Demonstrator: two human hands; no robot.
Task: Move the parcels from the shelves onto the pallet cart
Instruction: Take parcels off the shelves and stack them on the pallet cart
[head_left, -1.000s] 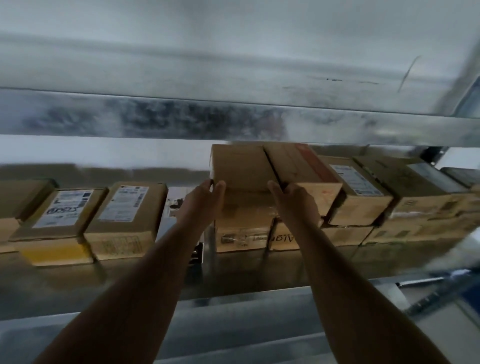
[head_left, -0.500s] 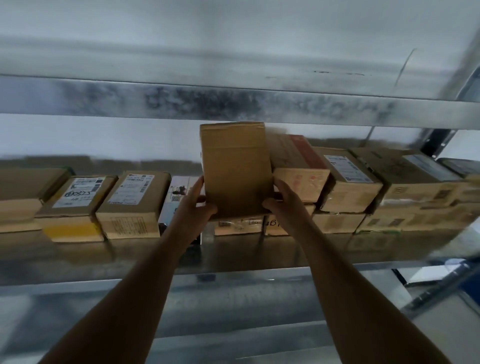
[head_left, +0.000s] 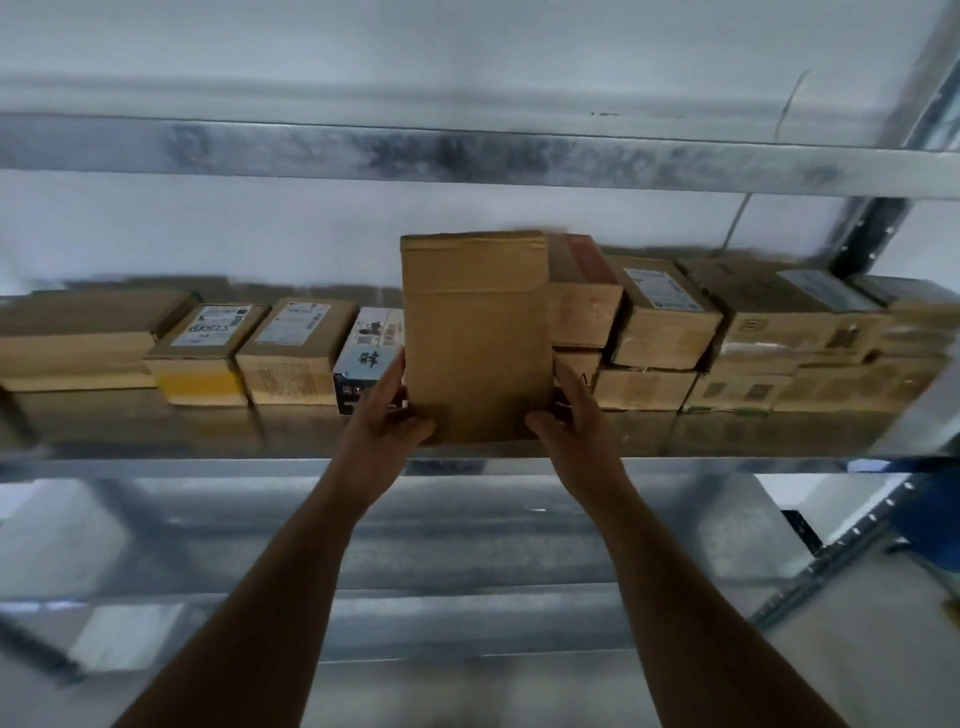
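Note:
A plain brown cardboard parcel (head_left: 475, 332) is tipped up on end in front of the row of parcels on the metal shelf (head_left: 208, 441). My left hand (head_left: 387, 415) grips its lower left edge, thumb across the front. My right hand (head_left: 569, 415) grips its lower right edge. Both arms reach up from below. The parcel hides the boxes directly behind it. No pallet cart is in view.
Several more parcels line the shelf: labelled brown boxes (head_left: 296, 353) on the left, a blue-and-white printed box (head_left: 366, 358) beside my left hand, stacked boxes (head_left: 665, 317) on the right. A steel beam (head_left: 467, 156) crosses overhead. An upright post (head_left: 872, 228) stands at right. A lower shelf (head_left: 467, 540) lies beneath.
The parcel lay flat on the stack with my hands at its front. Now it is tilted upright and drawn forward toward the shelf's front edge, gripped by both hands.

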